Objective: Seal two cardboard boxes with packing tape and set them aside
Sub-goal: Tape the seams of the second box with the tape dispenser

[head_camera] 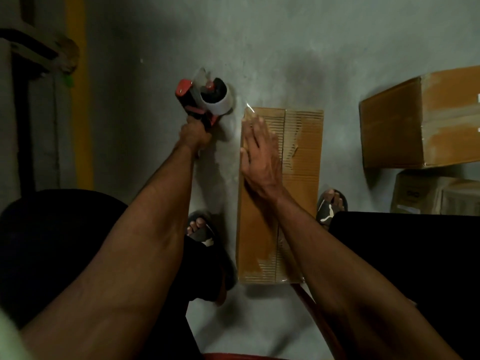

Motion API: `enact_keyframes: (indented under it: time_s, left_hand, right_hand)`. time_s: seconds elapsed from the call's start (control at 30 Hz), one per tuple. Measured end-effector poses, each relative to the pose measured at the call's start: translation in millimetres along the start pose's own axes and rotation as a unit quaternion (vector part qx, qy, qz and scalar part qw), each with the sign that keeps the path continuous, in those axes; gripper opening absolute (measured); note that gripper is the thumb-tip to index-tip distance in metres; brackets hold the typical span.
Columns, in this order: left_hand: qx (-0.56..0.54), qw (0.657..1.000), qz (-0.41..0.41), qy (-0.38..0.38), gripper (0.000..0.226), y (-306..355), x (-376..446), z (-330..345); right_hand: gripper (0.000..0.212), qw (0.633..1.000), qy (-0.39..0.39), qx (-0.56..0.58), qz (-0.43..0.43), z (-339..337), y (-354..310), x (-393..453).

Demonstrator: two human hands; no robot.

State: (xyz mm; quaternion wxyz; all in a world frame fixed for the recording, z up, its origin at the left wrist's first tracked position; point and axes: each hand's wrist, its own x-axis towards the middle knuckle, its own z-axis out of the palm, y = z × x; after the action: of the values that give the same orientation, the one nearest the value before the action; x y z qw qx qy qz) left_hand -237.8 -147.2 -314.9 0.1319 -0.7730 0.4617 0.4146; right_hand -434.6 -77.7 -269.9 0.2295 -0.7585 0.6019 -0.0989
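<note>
Pressure matters now: your right hand [259, 154] lies flat, fingers straight, on the box [298, 193] between your feet; rub the tape down firmly while your left hand [196, 133] grips the dispenser [205, 100] aside.

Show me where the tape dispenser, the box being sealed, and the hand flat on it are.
tape dispenser [207, 100], head view, on its tape roll
box being sealed [304, 162], head view, on its top flap
right hand [259, 154], head view, on its back

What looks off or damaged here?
The box under the right hand is scuffed: its top paper layer is torn away near the far end, baring corrugated ribs. A loose tape end sticks up at its far left corner.
</note>
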Motion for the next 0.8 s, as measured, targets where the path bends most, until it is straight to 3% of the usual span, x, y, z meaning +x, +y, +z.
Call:
enact_keyframes:
  time_s: [0.03,0.1,0.17,0.2,0.27,0.33,0.4,0.5,0.63,0.8]
  left_hand:
    - [-0.047,0.999,-0.026,-0.001,0.079,3,-1,4]
    - [-0.094,0.988,-0.073,0.098,0.081,17,-8,9]
    - [-0.083,0.971,-0.010,0.222,0.074,30,-18,5]
    - [-0.099,0.965,0.061,0.236,0.065,35,-18,6]
    - [-0.219,0.941,0.162,0.203,0.047,42,-14,11]
    - [-0.416,0.889,0.150,0.116,0.029,53,-20,13]
    - [-0.521,0.844,0.120,0.031,0.015,66,-28,13]
    - [-0.544,0.833,0.098,0.001,0.009,70,-28,16]
    - [-0.558,0.826,0.074,0.007,0.023,68,-28,20]
    - [-0.534,0.841,0.065,0.062,0.022,69,-26,27]
  right_hand:
    - [0.069,0.999,-0.002,-0.020,0.024,-1,5,1]
    - [0.074,0.998,-0.018,-0.036,0.050,3,14,2]
    - [0.075,0.998,-0.027,-0.041,0.049,8,19,2]
    - [0.076,0.998,-0.027,-0.043,0.049,10,20,3]
    - [0.076,0.997,-0.029,-0.046,0.055,11,20,4]
    - [0.077,0.997,-0.033,-0.043,0.059,10,19,4]
    - [0.078,0.997,-0.035,-0.036,0.057,8,20,5]
    - [0.078,0.997,-0.042,-0.031,0.057,7,19,5]
    - [0.079,0.996,-0.051,-0.036,0.059,6,19,5]
    - [0.078,0.996,-0.053,-0.043,0.049,5,20,4]
